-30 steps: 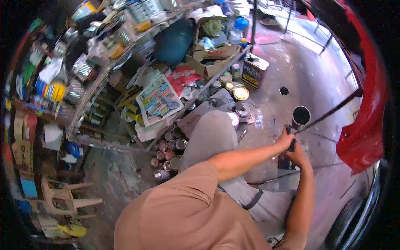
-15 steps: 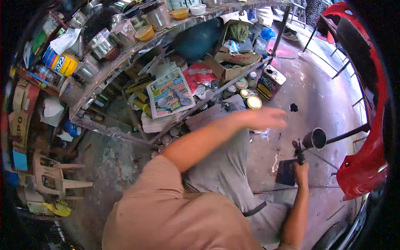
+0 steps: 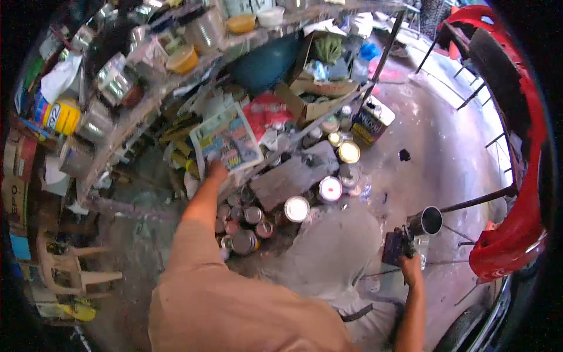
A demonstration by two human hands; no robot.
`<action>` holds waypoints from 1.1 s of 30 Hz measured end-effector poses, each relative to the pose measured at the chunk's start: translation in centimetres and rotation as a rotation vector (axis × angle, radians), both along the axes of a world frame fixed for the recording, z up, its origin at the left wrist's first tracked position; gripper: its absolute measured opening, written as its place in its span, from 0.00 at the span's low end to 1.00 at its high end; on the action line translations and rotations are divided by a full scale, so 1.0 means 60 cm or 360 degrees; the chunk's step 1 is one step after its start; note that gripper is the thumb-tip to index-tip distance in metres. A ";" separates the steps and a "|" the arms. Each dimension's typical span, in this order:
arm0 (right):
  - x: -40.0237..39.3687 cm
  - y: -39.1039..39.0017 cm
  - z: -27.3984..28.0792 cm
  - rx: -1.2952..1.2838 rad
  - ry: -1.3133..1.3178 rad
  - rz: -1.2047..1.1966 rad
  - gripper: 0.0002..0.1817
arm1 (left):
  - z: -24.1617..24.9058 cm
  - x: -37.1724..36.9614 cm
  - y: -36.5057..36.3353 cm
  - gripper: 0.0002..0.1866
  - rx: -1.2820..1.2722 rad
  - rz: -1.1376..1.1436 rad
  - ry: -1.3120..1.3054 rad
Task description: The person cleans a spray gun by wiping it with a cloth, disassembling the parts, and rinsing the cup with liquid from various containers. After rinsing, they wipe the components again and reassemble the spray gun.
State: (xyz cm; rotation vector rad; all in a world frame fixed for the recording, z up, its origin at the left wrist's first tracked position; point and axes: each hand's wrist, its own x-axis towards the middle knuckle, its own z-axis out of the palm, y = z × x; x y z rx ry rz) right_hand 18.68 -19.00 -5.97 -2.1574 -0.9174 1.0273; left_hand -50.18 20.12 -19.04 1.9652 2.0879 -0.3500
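The spray gun (image 3: 404, 243) is gripped in the right hand (image 3: 410, 263), held low over the floor (image 3: 434, 146) beside the knee, with its open cup (image 3: 428, 220) tilted toward the red bumper (image 3: 522, 193). The gun is best kept level so the cup does not spill while attention is turned away. The left hand (image 3: 216, 171) is stretched to the shelf's (image 3: 117, 205) front edge and laid on the newspaper (image 3: 226, 141); whether it is clenched on the paper cannot be told. The reach is best made slowly, since cans (image 3: 246, 226) are crowded on the floor just below the arm, two with pale lids (image 3: 296, 208) near the knee. A square tin (image 3: 372, 120) stands by the shelf's far corner, a box (image 3: 316, 97) on the shelf above it. A black rod (image 3: 478, 199) is seen just beyond the cup.
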 end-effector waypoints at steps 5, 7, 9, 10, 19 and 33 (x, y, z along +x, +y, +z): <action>-0.013 0.018 0.007 0.0077 -0.0100 -0.0117 0.11 | -0.004 0.006 -0.003 0.17 0.0989 -0.0074 0.0029; -0.016 0.028 0.009 0.0016 -0.0224 -0.0099 0.09 | 0.017 0.023 0.015 0.15 0.1001 0.0075 -0.0206; -0.031 0.039 0.037 0.0149 -0.0126 -0.0104 0.08 | 0.056 0.095 0.024 0.15 0.1129 0.0197 -0.0728; -0.047 0.051 0.060 0.0222 -0.0076 -0.0092 0.08 | 0.100 0.154 0.021 0.15 0.1193 0.0266 -0.0987; -0.081 0.064 0.121 0.0037 -0.0117 -0.0046 0.14 | 0.608 0.627 -0.104 0.17 0.0228 0.0097 -0.4343; -0.059 0.026 0.132 -0.0007 -0.0342 0.0088 0.26 | 0.511 0.898 -0.237 0.39 -0.1604 -0.0011 -0.3815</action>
